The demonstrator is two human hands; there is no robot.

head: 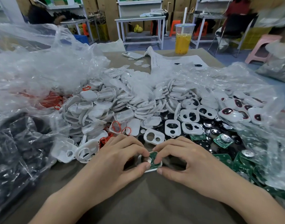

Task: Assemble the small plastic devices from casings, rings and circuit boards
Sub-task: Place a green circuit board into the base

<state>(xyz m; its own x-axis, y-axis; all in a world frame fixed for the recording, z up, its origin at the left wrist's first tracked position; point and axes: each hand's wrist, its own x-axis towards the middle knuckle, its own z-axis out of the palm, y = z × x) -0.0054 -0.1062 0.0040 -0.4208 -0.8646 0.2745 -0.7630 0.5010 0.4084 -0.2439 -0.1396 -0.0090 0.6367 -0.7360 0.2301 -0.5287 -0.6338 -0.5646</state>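
Fingers pinching casing, circuit board partly covered

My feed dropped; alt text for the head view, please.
The left hand and right hand together pinch a white casing with a green circuit board in it. Behind lie piles of white casings, red rings and spare boards among clear plastic bags.

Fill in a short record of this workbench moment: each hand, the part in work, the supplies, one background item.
left hand: pinches the casing from the left
right hand: pinches the same casing from the right
part in work: green circuit board lying in the white casing
supplies: loose casings heaped behind, spare boards at right, red rings at left
background: drink cup holding orange liquid
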